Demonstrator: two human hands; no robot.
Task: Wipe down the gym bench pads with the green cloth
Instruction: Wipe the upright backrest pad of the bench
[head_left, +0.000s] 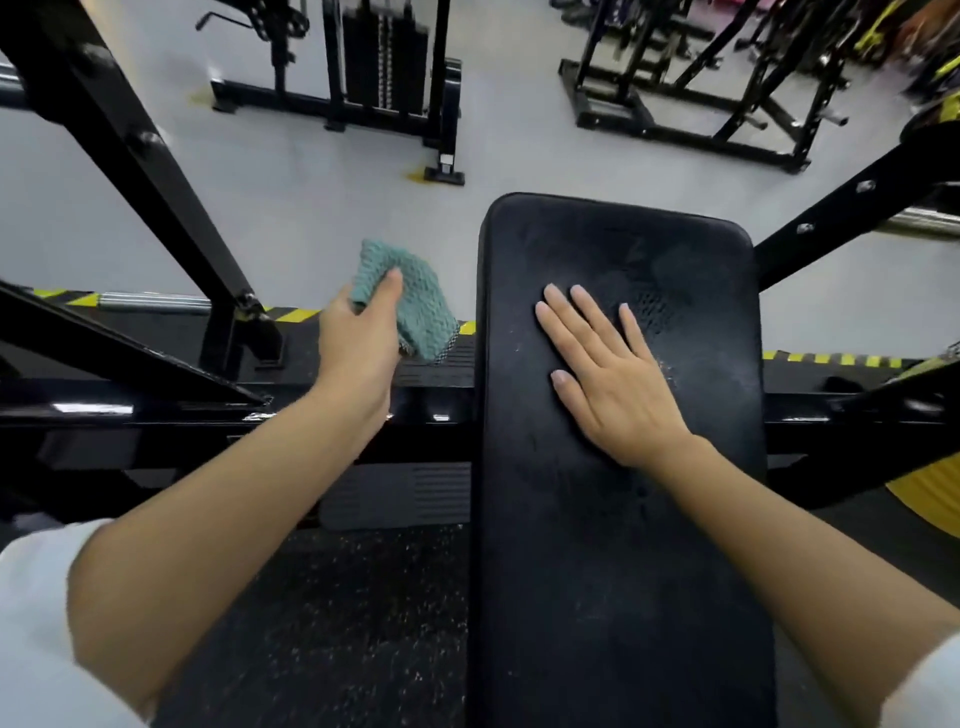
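The green cloth (405, 301) is gripped in the left hand (358, 348), thumb curled over it, held in the air just left of the bench pad (618, 519). The right hand (613, 379) is laid flat, fingers straight, on the pad's upper half.

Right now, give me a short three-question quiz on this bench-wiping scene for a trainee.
1. True or false: the green cloth is lying on the bench pad.
2. Which hand holds the cloth: A left, B right, C neither?
3. Fill in: the right hand rests flat on the ____.
Key: 1 false, it is held in the air beside the pad; 2 A, the left hand; 3 bench pad.
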